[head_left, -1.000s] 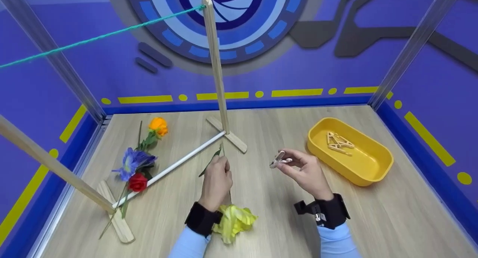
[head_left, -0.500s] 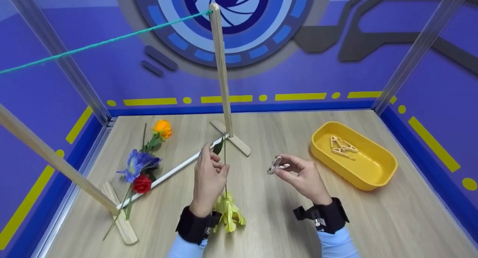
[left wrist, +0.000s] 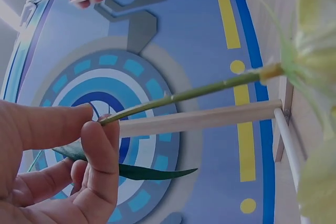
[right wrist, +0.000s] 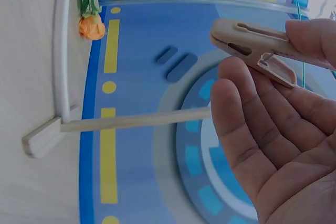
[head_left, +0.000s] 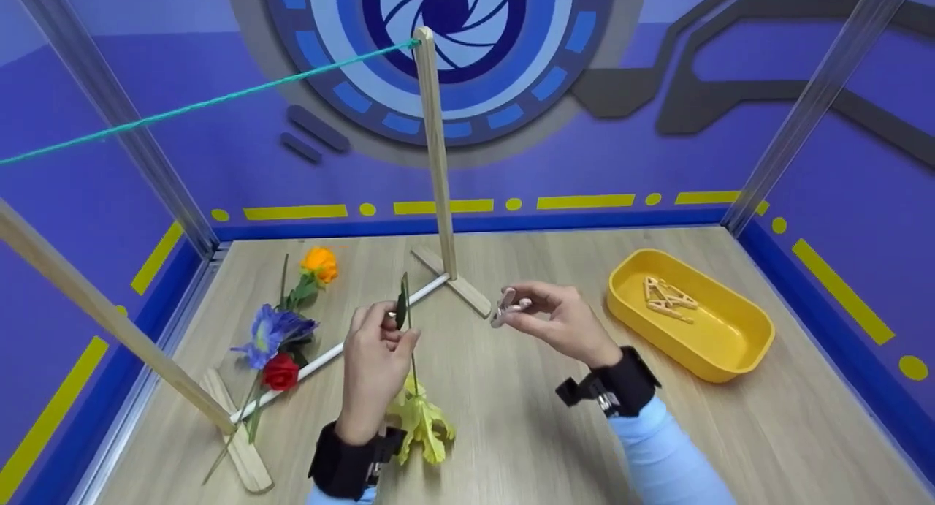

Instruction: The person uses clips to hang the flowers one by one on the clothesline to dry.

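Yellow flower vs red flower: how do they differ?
Pose: the left hand holds the yellow flower bloom down by its stem; the red flower lies unheld.
Petals: the yellow flower's spread loosely; the red flower's are packed tight.
Size: the yellow flower's bloom looks larger than the red flower's.
Shared: neither hangs on the cord.

The held clothespin (right wrist: 252, 36) looks like smooth plastic with a faint sheen, the tub (head_left: 668, 346) like thicker plastic, glossier inside. The yellow flower (head_left: 424, 421) has thin, crinkled petals I'd take for cloth; its stem (left wrist: 199, 94) seems plasticky and slightly knobbly, its leaf (left wrist: 147, 172) matt. The post (head_left: 437, 154) is bare wood, grain showing, and the counter (head_left: 511, 454) carries a satin wood-grain finish. The cord (head_left: 241, 92) looks like twisted yarn; the wrist strap (head_left: 634, 381) is dull black fabric, the corner rail (head_left: 814, 107) metal.
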A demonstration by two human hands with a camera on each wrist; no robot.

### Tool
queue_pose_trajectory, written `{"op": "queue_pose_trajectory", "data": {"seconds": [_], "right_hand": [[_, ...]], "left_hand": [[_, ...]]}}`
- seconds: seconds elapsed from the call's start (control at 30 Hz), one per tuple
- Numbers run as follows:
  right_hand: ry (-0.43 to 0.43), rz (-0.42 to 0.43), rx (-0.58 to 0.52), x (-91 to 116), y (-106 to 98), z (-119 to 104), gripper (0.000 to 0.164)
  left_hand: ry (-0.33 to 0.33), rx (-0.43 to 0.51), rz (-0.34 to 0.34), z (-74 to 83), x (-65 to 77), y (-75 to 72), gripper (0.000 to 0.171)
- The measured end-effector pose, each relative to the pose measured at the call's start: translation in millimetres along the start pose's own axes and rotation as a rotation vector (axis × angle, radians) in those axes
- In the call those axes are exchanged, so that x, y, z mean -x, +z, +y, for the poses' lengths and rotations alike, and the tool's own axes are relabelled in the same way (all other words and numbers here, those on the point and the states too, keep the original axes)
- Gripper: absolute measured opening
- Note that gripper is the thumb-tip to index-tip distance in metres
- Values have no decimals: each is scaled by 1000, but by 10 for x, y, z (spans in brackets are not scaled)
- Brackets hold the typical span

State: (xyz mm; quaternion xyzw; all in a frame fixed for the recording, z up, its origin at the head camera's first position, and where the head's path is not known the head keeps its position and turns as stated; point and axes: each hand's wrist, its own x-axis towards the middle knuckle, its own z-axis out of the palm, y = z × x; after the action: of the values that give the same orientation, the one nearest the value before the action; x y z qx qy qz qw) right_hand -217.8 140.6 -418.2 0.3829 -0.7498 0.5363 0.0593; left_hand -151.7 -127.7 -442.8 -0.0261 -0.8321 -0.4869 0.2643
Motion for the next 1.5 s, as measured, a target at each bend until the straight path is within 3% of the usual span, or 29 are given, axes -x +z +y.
{"op": "queue_pose_trajectory", "data": {"seconds": [0.2, 0.33, 0.47, 0.87, 1.27, 1.5], "right_hand": [[-49, -94, 37, -464, -17, -184, 25], [-113, -116, 63, -765, 3, -318, 24], [-120, -137, 121, -1038, 33, -465, 25], [-191, -208, 137, -1879, 233, -1043, 18], [-185, -205, 152, -2517, 502, -1643, 23], [-276, -216, 225, -2796, 749, -1886, 13]], "left_hand": [[39, -42, 19, -37, -33, -196, 33], [90, -74, 41, -32, -118, -340, 32], [116, -113, 57, -36, -224, -501, 33], [94, -188, 143, 39, -553, -1117, 23], [121, -237, 190, 77, -884, -1515, 21], [140, -247, 228, 98, -1004, -1648, 21]]}}
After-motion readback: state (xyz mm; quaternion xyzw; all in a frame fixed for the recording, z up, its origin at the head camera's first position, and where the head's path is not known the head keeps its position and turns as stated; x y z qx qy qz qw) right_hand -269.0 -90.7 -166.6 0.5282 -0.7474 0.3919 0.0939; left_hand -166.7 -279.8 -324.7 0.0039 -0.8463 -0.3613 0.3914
